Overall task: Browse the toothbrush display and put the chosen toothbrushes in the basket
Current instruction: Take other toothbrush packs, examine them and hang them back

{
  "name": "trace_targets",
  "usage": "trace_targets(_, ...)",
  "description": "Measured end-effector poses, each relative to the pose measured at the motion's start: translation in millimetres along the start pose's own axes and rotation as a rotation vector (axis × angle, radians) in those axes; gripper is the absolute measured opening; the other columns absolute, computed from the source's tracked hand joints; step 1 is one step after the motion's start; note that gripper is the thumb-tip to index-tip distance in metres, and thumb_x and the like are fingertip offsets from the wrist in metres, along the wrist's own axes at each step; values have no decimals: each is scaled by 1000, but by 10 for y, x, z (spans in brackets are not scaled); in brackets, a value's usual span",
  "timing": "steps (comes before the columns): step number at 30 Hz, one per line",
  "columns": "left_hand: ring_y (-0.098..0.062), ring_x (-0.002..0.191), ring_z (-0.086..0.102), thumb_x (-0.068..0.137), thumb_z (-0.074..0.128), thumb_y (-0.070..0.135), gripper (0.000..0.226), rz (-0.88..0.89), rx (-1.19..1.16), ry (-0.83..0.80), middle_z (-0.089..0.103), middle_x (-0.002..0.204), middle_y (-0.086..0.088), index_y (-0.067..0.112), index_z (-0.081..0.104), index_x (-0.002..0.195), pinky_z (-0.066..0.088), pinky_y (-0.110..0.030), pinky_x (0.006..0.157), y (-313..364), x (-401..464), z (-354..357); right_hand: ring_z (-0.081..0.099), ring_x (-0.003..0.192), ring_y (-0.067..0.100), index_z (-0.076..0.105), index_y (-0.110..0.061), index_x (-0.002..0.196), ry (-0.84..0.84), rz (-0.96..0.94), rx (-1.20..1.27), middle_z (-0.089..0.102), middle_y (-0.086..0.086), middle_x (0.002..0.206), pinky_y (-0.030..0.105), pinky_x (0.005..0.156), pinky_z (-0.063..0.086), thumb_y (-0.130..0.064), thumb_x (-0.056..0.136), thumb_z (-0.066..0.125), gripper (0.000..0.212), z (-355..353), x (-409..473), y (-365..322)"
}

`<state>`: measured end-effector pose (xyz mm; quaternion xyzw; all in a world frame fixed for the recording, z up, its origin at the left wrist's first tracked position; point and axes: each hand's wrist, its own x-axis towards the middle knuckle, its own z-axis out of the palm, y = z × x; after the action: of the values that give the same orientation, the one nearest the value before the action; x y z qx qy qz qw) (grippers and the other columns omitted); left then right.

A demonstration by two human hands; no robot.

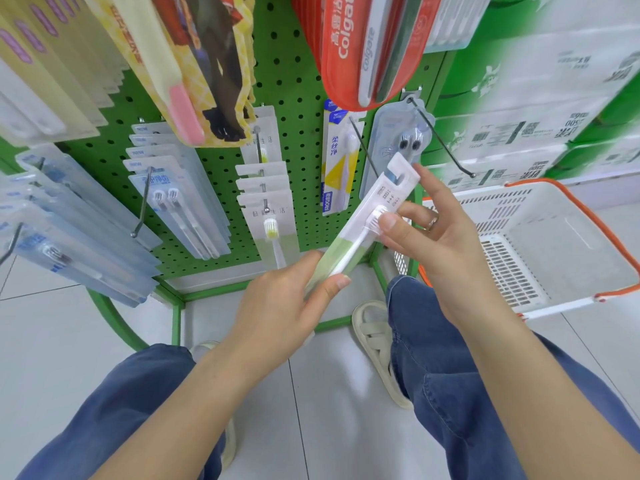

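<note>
Toothbrush in a long clear-and-white pack with a pale green lower half (360, 230): that is what I hold between both hands, slanted up from lower left to upper right in front of the green pegboard display rack (294, 98). My left hand (287, 306) grips the green bottom end, thumb curled over the front. My right hand (436, 237) pinches the pack near the white bristle head, thumb pressed on its face and fingertips up at the top edge; a ring shows on one finger. Just beside that hand, to the right, the white slotted plastic shopping basket with orange handles (554, 244) sits on the pale tiled floor (52, 341), and the pack is outside it. On the rack hang matching white-and-green toothbrush packs (268, 216) on a metal hook, a red Colgate blister pack (356, 46) above, and clear twin-brush packs (180, 202) to the left. My blue trouser legs and a cream sandal (377, 344) show below.
</note>
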<state>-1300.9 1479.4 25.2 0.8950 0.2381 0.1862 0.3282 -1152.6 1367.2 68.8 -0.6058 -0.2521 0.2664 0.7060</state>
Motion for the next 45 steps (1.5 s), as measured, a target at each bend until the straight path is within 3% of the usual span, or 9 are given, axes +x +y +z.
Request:
trace_targets(2, -12, 46, 46, 91, 46, 61, 37, -30, -86, -37, 50, 53, 7, 25, 56, 91, 34, -24, 44, 3, 12, -5, 69, 80, 4, 41, -20, 140, -5, -5, 12, 72, -12, 77, 32, 86, 57, -17, 77, 76, 72, -12, 7, 7)
trace_targets(6, -17, 65, 57, 83, 51, 62, 34, -88, -322, -143, 61, 75, 6, 31, 58, 94, 42, -28, 58, 13, 31, -36, 68, 62, 9, 66, -16, 99, 16, 35, 72, 71, -5, 69, 20, 57, 54, -18, 95, 54, 12, -12, -2, -27)
trace_targets(12, -3, 86, 64, 77, 51, 65, 42, -78, -434, -67, 62, 107, 29, 53, 50, 117, 45, -12, 69, 93, 61, -29, 69, 62, 16, 71, -13, 84, -69, -1, -80, 73, 2, 70, 25, 53, 55, -14, 96, 56, 20, 103, -96, 74)
trace_targets(18, -1, 96, 67, 89, 43, 59, 42, -48, -395, -28, 68, 108, 29, 51, 53, 129, 53, -27, 89, 73, 90, -45, 70, 63, 18, 74, -13, 85, -87, -4, -94, 73, 11, 73, 25, 52, 55, -23, 90, 55, 21, 158, -100, 137)
trace_targets(24, -29, 76, 62, 90, 36, 62, 52, -73, -366, -33, 73, 90, -4, 41, 56, 132, 55, -43, 69, 26, 85, 11, 67, 59, 20, 74, -12, 82, -70, -11, -129, 71, 17, 73, 27, 55, 57, -16, 95, 56, 23, 160, -111, 140)
trace_targets(29, 8, 94, 63, 86, 56, 60, 32, -92, -558, -89, 65, 106, 35, 59, 56, 118, 52, -16, 83, 129, 103, -71, 67, 57, 18, 72, -11, 79, -45, -32, -127, 71, 9, 66, 26, 52, 54, -15, 96, 56, 23, 151, -112, 100)
trace_targets(31, 6, 91, 64, 85, 54, 59, 35, -176, -681, -133, 69, 112, 23, 44, 64, 115, 52, -15, 77, 158, 119, -111, 63, 51, 11, 67, -8, 72, 36, -53, -96, 67, 1, 57, 19, 48, 50, -11, 97, 54, 29, 123, -94, 46)
trace_targets(36, -1, 74, 64, 84, 49, 53, 34, -398, -681, -185, 74, 86, 10, 34, 76, 80, 46, -16, 70, 199, 148, -189, 54, 43, 6, 56, -12, 63, 367, -80, 99, 55, -10, 47, 19, 45, 46, -13, 99, 50, 37, -103, 55, -133)
trace_targets(45, -8, 74, 66, 92, 57, 3, 27, -415, -850, -193, 76, 91, 2, 21, 76, 97, 52, -20, 55, 122, 165, -233, 56, 50, 8, 61, -20, 77, 553, 100, 221, 61, -10, 55, 21, 49, 45, -36, 99, 49, 30, -256, 130, -135)
